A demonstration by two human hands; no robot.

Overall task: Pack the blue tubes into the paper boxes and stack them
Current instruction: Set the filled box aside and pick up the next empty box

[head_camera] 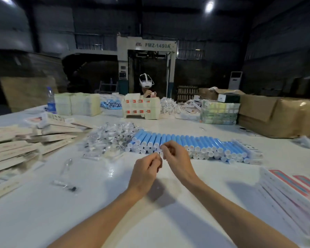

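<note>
Blue tubes [186,142], perhaps fifty, one pile; left hand [146,170], right hand [176,159], both grips curled, contents unclear.

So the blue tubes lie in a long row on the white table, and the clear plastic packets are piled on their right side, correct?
No: the head view shows the clear plastic packets piled on the left side of the blue tubes. The long row on the white table is correct.

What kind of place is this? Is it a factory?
Probably a factory packing hall: a big machine stands at the back, blue tubes lie in rows on the white table, and brown cartons wait nearby.
</note>
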